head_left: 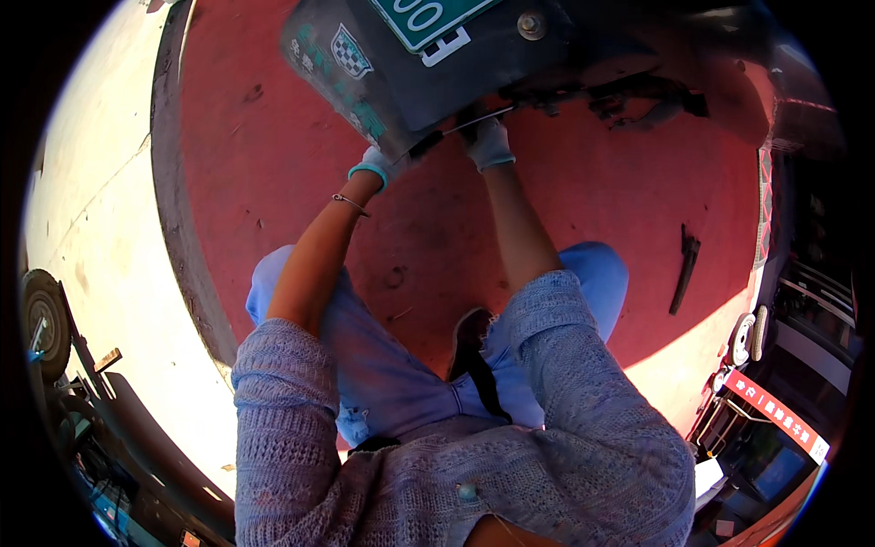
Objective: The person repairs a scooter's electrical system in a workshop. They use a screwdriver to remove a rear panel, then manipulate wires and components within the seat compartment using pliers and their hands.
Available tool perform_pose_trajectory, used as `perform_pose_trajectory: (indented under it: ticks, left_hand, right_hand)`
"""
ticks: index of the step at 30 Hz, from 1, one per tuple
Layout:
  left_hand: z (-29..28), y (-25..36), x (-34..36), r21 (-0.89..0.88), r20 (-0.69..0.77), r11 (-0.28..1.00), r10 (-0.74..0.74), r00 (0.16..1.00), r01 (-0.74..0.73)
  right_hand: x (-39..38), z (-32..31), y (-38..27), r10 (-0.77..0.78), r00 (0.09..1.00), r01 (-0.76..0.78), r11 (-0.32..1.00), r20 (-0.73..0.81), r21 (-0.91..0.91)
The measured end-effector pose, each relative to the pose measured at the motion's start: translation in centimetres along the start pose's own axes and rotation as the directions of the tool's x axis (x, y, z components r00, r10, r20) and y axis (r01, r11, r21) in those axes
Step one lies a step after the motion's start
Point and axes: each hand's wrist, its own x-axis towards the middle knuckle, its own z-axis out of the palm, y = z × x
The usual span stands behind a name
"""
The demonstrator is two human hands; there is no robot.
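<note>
Where the dark mudguard (pixel 428 91) ends at its lower edge, a tool (pixel 465 126) sits aslant, its black handle (pixel 426 144) toward the left and its thin shaft (pixel 481 120) rising to the right. The gloved left hand (pixel 390 166) meets the lower end of the handle (blurred and partly hidden), so I cannot tell whether it grasps it or only touches it. The right hand (pixel 492 146), gloved too, is just below the shaft; its fingers sink into the dark, and I cannot tell if they are clenched or released. The step in hand looks like work with the tool at the mudguard's underside; the next move seems to call for a steady handle and a well-aligned shaft. The tool looks slim and straight, its metal pale, its far tip lost in shadow.
</note>
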Motion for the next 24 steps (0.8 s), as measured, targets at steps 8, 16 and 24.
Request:
perform_pose_trajectory:
  ticks: [8, 16, 24]
  left_hand:
    - [-3.0, 1.0, 1.7, 0.138, 0.083, 0.977, 0.155, 0.984, -0.165]
    - [-3.4, 1.4, 1.5, -0.027, 0.201, 1.000, 0.006, 0.980, -0.001]
    - [-3.5, 1.7, 2.1, -0.151, 0.335, 0.965, -0.154, 0.929, 0.215]
  right_hand:
    - [-0.4, 0.3, 0.0, 0.029, 0.989, -0.046, 0.992, -0.147, -0.115]
    - [-2.1, 0.2, 0.4, 0.004, 1.000, -0.004, 1.000, -0.030, 0.002]
    - [-1.2, -2.3, -0.4, 0.071, 0.994, -0.070, 0.997, 0.085, -0.008]
